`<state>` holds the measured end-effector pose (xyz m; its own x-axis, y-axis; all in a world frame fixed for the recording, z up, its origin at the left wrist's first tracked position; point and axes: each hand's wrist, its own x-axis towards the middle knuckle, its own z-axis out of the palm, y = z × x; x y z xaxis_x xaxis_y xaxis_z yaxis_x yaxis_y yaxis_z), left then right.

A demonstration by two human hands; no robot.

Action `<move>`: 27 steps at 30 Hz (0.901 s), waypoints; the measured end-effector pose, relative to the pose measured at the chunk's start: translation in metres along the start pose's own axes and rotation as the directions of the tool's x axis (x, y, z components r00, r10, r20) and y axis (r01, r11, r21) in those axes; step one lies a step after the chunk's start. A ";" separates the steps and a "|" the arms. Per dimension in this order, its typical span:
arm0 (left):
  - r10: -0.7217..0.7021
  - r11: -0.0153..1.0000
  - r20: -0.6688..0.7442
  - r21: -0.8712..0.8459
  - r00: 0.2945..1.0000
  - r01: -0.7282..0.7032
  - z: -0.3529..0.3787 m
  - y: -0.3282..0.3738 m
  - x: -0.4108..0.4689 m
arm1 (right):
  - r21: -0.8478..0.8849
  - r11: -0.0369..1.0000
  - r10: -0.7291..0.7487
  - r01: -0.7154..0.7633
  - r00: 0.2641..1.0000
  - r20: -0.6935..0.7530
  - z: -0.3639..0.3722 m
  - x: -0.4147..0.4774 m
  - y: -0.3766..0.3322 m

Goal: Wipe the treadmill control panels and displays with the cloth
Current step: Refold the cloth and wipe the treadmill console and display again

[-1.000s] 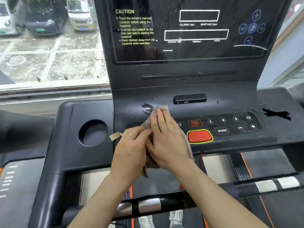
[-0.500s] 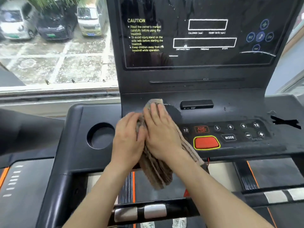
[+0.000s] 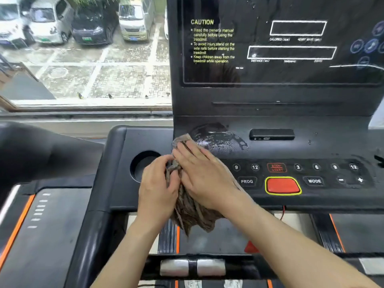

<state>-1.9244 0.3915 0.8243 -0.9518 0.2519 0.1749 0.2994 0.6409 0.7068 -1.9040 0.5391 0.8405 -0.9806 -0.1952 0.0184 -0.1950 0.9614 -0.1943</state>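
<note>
Both hands have slid left, uncovering the PROG button (image 3: 246, 181). The right hand (image 3: 202, 176) presses flat on the cloth (image 3: 192, 215) at the control panel's (image 3: 342, 146) left end; the left hand (image 3: 156, 189) grips its bunched edge. The button row (image 3: 298, 167) lies rightward, nearest the right hand.

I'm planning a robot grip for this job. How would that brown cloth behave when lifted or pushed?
Probably floppy: the cloth bunches in folds and droops below the console edge. Likely damp, given the wet smear beside it, so it may drag rather than glide. It seems light: the left hand gathers it while the right hand presses it flat.
</note>
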 end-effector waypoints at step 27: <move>0.013 0.997 -0.163 0.073 0.986 -0.001 -0.007 -0.019 0.036 | 0.033 0.998 0.046 -0.045 0.999 -0.028 -0.006 0.008 0.006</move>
<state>-1.9646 0.3826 0.8219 -0.9458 0.1386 0.2938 0.3048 0.6915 0.6549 -1.9133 0.5445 0.8456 -0.9887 -0.1451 0.0365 -0.1496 0.9623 -0.2273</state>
